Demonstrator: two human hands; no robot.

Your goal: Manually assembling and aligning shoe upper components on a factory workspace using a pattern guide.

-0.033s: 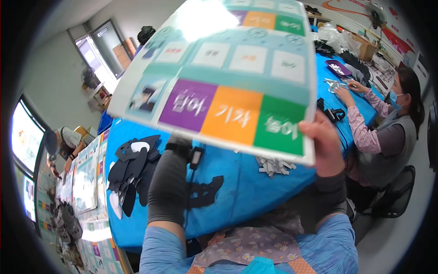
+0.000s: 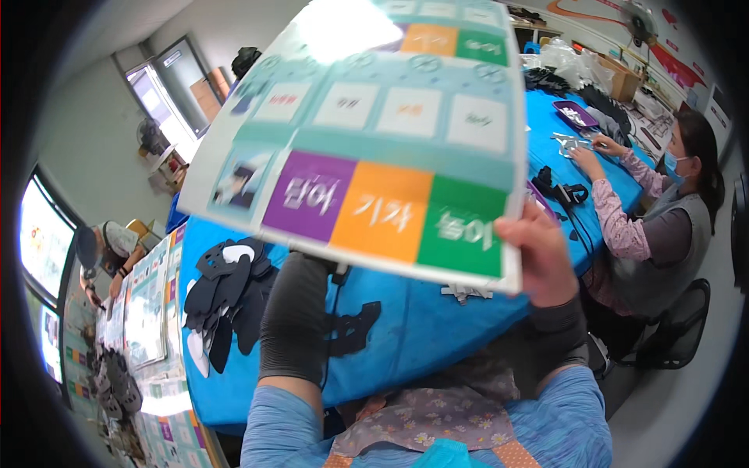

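Note:
A large stiff printed board [image 2: 421,136] with purple, orange and green squares is tilted up in front of me, its print upside down. My right hand [image 2: 548,253] grips its lower right corner, the thumb on the front and the fingers behind. The board hides my left hand; only the dark-sleeved left forearm [image 2: 292,327] shows, reaching beneath the lower edge. Left of that forearm lies a pile of black flat shoe-shaped pieces [image 2: 226,288], some white ones among them. A dark cut-out piece [image 2: 357,327] lies right of the forearm. White strips [image 2: 468,293] peek out under the board.
Blue cloth covers the table [image 2: 421,327]. At the right, a masked co-worker [image 2: 663,195] handles grey pieces near a purple tray [image 2: 576,115]; black straps [image 2: 560,187] lie closer. On the left, another person [image 2: 113,249] bends over a side table [image 2: 156,374] covered with similar prints.
The board and my right hand have shifted slightly left and down. More of the white strips is covered, and my left wrist has slipped further behind the board.

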